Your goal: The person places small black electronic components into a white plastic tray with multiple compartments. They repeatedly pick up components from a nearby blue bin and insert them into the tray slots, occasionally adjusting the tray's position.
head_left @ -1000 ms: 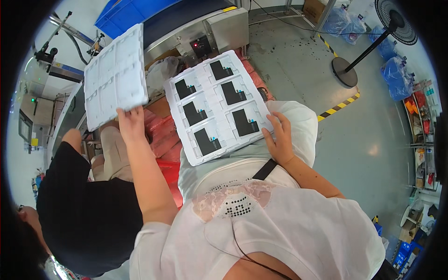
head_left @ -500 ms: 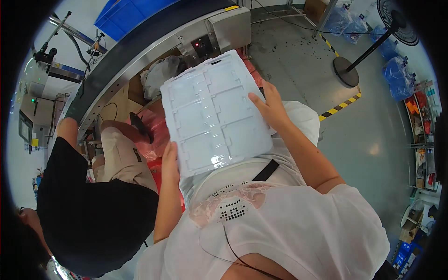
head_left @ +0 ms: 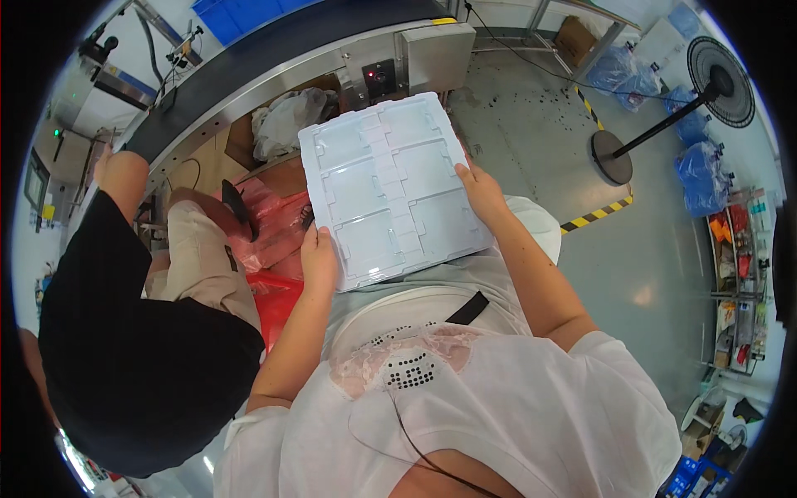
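Observation:
A white plastic tray (head_left: pixel 388 178), moulded with several rectangular compartments, rests across my lap with its top end tilted toward the conveyor. My left hand (head_left: pixel 319 257) grips its lower left edge, thumb on the rim. On the opposite side, my right hand (head_left: pixel 481 192) holds the right edge, with the thumb on top and the other fingers hidden beneath. The compartments look glossy, and I cannot tell whether it is one tray or a stack.
A black-belted conveyor (head_left: pixel 249 73) with a metal side runs ahead, a blue crate (head_left: pixel 241 18) on it. A co-worker in black (head_left: pixel 149 365) sits close at my left. Red plastic bags (head_left: pixel 278 228) lie below. A standing fan (head_left: pixel 613 158) and shelves (head_left: pixel 743 282) are at right.
My left hand has slid or moved up along the tray's left side. The tray has turned slightly and shifted a little to the right. The co-worker's arm has moved.

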Tool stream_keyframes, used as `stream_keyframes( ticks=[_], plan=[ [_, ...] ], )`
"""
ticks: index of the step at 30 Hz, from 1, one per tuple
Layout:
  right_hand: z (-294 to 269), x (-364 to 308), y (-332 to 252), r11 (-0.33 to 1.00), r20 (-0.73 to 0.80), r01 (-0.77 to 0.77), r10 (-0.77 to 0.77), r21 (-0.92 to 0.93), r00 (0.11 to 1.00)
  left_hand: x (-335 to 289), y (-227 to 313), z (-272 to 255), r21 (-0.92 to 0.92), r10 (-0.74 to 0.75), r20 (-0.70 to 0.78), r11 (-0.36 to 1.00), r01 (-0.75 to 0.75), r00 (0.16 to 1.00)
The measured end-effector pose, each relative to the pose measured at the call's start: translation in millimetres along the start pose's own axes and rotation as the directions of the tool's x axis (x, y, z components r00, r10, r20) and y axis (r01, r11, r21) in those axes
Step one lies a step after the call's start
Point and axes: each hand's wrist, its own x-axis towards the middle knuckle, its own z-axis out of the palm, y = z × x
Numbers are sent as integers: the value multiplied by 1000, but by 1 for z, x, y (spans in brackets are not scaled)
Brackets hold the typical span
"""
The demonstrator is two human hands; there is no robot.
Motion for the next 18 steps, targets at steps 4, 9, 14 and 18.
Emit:
stream_keyframes(
  ticks=[4,9,14,18],
  plan=[
    [-2,-5,3,997,3,52,-52,-64,999,-10,-7,1,48,33,-52,998,-31,998],
    [-6,-8,-2,991,46,23,-18,-129,999,-28,10,11,19,68,-95,998,-67,993],
    [-28,-14,-13,975,119,-15,42,-221,992,-36,25,0,-59,-191,-19,980,190,981],
    [-57,-28,-50,869,393,-288,449,-404,802,-65,16,-7,-98,-143,73,984,150,987]
  ],
)
